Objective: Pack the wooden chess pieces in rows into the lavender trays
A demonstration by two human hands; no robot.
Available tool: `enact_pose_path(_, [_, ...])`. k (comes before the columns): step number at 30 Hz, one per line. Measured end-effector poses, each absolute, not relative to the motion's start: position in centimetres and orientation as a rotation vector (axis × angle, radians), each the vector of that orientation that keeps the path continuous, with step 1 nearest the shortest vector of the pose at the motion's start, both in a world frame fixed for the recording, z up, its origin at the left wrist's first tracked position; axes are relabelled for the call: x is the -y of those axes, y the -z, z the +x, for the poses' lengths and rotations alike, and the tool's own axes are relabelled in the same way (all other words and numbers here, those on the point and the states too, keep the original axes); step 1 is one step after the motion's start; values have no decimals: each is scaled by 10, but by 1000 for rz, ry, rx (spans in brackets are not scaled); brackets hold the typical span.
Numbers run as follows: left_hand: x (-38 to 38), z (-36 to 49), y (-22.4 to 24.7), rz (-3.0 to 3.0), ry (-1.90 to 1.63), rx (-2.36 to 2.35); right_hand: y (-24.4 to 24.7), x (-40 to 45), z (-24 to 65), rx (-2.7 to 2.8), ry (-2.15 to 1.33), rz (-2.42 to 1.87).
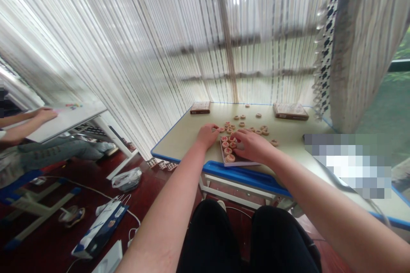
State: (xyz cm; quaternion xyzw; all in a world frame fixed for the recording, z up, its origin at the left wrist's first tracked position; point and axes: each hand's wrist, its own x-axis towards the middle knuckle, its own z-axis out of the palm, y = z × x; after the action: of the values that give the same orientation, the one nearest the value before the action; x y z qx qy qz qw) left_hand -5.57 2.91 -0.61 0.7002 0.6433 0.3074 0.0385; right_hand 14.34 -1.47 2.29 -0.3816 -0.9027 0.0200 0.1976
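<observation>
A shallow open box stands at the near edge of the table, with round wooden xiangqi pieces with red characters in rows along its left side. Over the box is my right hand, its thumb and fingers curled around a xiangqi piece in the second row; the hand hides much of the box's inside. Beyond the box's far left corner, my left hand is closed, fingertips at a xiangqi piece. More loose xiangqi pieces lie scattered behind the box, some stacked.
Two flat boxes, one at the back left and one at the back right, rest on the table. A blurred-out object lies to the right. Left, another person's hands rest on a white table. Curtains hang behind.
</observation>
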Motion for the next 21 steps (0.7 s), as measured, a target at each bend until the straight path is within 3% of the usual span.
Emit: enact_pose_path(21, [-27, -54, 0, 2105, -860, -2006, -25, 7, 148, 2513, -94, -1168])
